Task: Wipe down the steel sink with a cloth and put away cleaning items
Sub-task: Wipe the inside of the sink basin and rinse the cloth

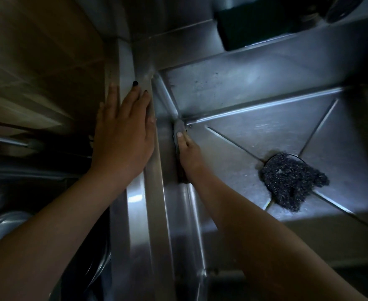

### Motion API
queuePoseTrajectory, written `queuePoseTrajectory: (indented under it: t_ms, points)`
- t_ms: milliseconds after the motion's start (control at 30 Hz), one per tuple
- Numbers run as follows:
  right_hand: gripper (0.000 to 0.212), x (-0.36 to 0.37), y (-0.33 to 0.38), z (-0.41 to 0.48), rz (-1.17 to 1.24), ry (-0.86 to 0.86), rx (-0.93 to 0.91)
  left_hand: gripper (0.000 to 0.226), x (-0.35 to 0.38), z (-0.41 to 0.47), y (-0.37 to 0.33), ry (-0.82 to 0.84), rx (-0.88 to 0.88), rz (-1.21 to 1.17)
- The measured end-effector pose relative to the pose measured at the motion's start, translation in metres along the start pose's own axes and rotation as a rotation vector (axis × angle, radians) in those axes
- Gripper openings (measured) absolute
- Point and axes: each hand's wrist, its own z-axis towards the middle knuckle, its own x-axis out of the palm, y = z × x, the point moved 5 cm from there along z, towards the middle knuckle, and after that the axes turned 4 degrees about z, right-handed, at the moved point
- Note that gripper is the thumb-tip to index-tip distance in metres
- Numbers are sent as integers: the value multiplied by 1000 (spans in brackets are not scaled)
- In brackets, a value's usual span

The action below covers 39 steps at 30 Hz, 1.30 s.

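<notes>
The steel sink (254,131) fills the right half of the view, dimly lit. My left hand (124,131) lies flat with straight fingers on the sink's left rim. My right hand (187,151) reaches down inside the basin and presses a thin grey cloth (178,131) against the left wall, close to the far-left bottom corner. Most of the cloth is hidden behind the hand. A dark steel-wool scrubber (291,181) sits over the drain at the basin's centre, apart from both hands.
A dark green rectangular item (254,25) stands on the back ledge behind the basin. A round dark object (343,7) shows at the top right. A curved metal vessel (2,227) sits low on the left. Brown surfaces fill the upper left.
</notes>
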Motion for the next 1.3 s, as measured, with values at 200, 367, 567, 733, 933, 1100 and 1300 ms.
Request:
queuePoseTrajectory:
  t_ms: [200, 367, 567, 733, 933, 1100, 1300]
  points:
    - [45, 0, -10, -28, 92, 25, 68, 47, -3, 1, -1, -4, -1, -16]
    - [34, -6, -15, -51, 301, -69, 207, 45, -4, 2, 1, -19, -16, -48]
    - [37, -18, -13, -74, 622, -20, 344, 31, -16, -2, 3, -26, -73, -341]
    - [23, -32, 4, -86, 668, -6, 323, 28, -27, -12, 7, 136, -149, -501]
    - [27, -24, 28, -117, 669, 62, 166, 33, -20, -63, -9, 70, -60, -299]
    - [40, -8, 41, -155, 362, 152, -48, 41, -7, -86, -9, 73, -30, -243]
    - [43, -2, 54, -168, 176, 164, -234, 47, -3, -90, -15, 4, -18, -109]
